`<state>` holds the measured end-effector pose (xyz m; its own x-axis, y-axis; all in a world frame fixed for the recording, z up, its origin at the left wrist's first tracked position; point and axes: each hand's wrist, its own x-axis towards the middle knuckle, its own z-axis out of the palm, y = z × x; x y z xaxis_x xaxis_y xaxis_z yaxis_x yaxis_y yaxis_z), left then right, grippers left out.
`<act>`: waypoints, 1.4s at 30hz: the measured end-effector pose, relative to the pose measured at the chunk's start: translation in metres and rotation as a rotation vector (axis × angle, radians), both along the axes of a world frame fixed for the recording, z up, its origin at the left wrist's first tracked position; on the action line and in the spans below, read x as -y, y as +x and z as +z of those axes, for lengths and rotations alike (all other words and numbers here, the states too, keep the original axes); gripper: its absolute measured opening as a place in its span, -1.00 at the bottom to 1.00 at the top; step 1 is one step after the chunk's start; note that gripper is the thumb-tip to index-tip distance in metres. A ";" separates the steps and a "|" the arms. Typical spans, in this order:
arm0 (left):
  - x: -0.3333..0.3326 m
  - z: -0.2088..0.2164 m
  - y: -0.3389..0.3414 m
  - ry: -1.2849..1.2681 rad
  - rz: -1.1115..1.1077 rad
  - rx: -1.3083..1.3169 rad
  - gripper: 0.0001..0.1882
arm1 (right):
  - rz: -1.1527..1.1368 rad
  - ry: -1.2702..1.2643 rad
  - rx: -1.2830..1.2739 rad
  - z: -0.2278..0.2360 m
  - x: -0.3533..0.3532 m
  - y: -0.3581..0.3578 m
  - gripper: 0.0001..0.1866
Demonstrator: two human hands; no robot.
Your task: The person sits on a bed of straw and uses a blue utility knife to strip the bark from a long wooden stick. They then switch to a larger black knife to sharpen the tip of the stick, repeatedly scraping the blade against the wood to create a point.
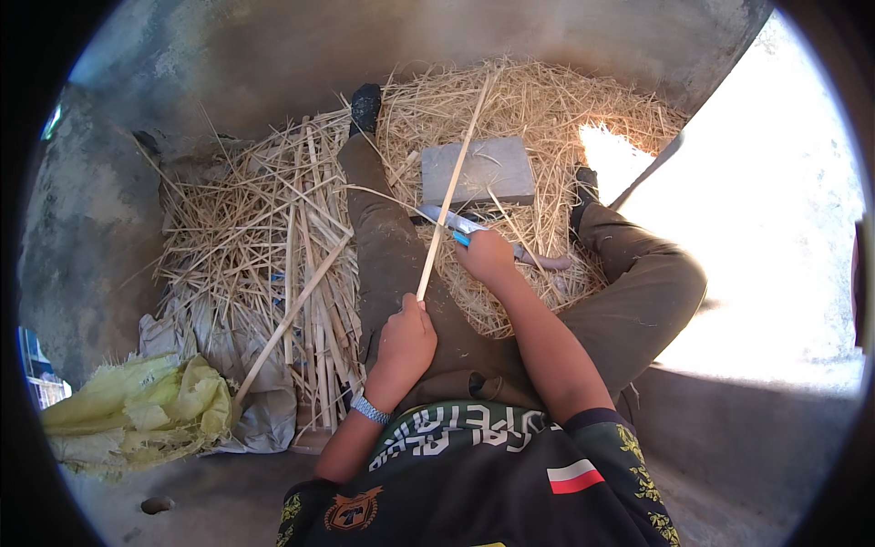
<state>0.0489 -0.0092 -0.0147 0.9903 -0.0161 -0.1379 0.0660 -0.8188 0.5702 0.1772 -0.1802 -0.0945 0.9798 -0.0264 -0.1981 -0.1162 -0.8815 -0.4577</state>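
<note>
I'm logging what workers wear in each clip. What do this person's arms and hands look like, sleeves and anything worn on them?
Both forearms are bare and no gloves are worn. The left hand has a light blue beaded band at the wrist. The right hand wears nothing that shows. Short dark jersey sleeves end above the elbows; the right one has yellow patterning and a red and white patch beside it.

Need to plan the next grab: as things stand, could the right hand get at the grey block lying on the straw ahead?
Probably yes: the grey block lies just beyond the right hand with only straw between, but that hand is closed on a knife, so it isn't free.
</note>
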 end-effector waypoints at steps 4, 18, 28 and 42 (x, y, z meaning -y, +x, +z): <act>0.003 -0.004 -0.002 0.103 -0.013 -0.028 -0.79 | 0.088 -0.053 -0.041 -0.004 -0.012 -0.013 -0.66; 0.014 -0.007 -0.009 0.248 -0.037 -0.070 -0.80 | 0.085 -0.213 -0.018 0.004 0.006 0.011 -0.78; -0.002 -0.011 -0.006 0.072 0.018 -0.047 -0.78 | 0.319 -0.140 0.057 -0.001 -0.033 -0.031 -0.82; -0.001 -0.014 -0.002 -0.004 0.025 0.056 -0.77 | 0.061 -0.064 0.102 -0.018 -0.035 -0.013 -0.78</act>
